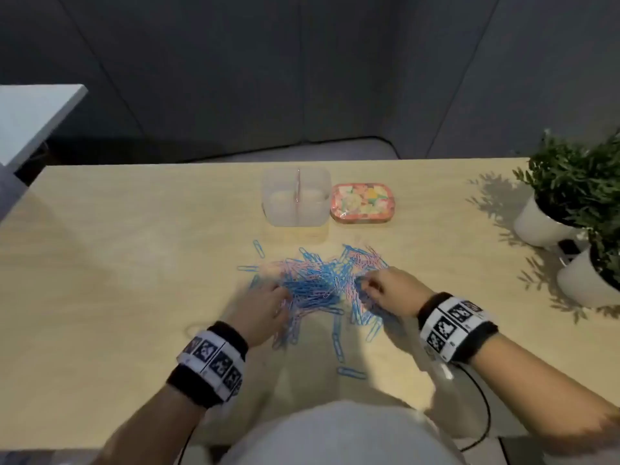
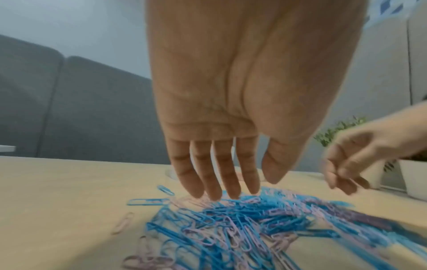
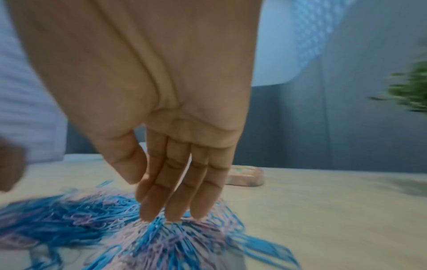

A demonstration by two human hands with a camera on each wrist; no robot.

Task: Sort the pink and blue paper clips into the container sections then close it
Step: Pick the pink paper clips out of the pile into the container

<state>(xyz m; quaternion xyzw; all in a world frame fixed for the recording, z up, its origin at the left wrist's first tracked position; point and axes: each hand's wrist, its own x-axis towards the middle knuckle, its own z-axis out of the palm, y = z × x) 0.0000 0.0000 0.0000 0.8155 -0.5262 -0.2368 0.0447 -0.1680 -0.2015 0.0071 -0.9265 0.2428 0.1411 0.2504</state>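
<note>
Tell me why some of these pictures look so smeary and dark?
Head view: the dim room leaves leafy shadows beside the green potted plants on the pale wooden table. Left wrist view: the right hand is smeared by motion. Right wrist view: the heap of blue and pink paper clips streaks into lines.

Both hands, the left hand (image 1: 265, 302) and the right hand (image 1: 391, 292), reach into a pile of pink and blue paper clips (image 1: 322, 285) on the wooden table (image 1: 117, 263). Beyond stands a clear divided container (image 1: 295, 198), its floral lid (image 1: 360, 203) beside it.
</note>
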